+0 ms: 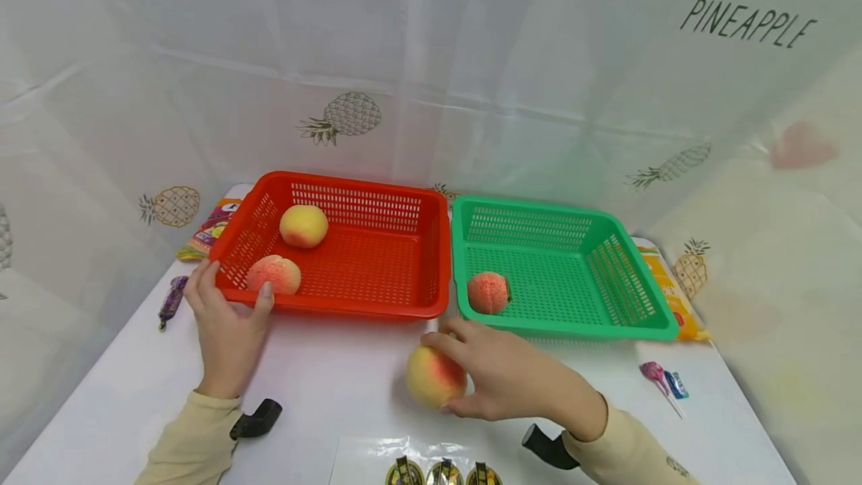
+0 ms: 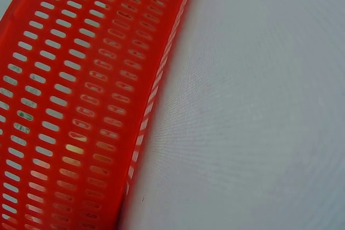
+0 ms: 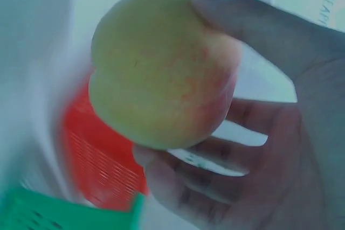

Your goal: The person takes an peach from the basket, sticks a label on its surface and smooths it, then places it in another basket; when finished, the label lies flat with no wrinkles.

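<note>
My right hand [image 1: 501,373] holds a yellow peach with a red blush [image 1: 431,379] over the white table, in front of the gap between the baskets. In the right wrist view, thumb and fingers are curled around this peach [image 3: 161,71]. My left hand [image 1: 229,335] grips the front left corner of the red basket [image 1: 364,309], fingers at the left rim and thumb over the front rim. Two peaches lie inside it: a yellow one [image 1: 304,226] at the back and a pinkish one [image 1: 274,275] near the thumb. The left wrist view shows the basket's slotted wall [image 2: 81,79], no hand.
A green basket [image 1: 566,331] with a reddish peach [image 1: 488,293] stands right of the red one. Snack bags [image 1: 673,294] lie beyond both outer sides. A purple-wrapped candy [image 1: 173,299] is at left, a lollipop [image 1: 655,373] at right. Several gold-coloured round items [image 1: 444,474] line the front edge.
</note>
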{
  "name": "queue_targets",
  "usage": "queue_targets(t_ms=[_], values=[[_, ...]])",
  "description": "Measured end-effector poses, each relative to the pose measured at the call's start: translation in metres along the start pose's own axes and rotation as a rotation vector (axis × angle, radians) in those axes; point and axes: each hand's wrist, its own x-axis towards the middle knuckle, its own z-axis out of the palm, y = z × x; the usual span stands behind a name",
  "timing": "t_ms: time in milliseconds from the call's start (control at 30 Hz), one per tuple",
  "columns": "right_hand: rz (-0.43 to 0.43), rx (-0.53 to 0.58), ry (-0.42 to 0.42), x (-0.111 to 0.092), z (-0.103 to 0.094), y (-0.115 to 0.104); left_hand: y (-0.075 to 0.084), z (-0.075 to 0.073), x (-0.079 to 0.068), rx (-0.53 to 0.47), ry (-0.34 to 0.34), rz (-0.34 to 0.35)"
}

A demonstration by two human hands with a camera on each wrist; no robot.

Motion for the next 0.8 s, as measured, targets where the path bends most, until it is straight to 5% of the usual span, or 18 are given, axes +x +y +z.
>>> queue_targets(t_ms=[333,800], values=[[0.072,0.004,-0.004,-0.001,0.041,0.003,0.001,0.0,0.0,0.007,-0.019,-0.049],[0.062,-0.036,-0.009,0.002,0.058,0.001,0.002,0.0,-0.001,0.013,-0.033,-0.059]])
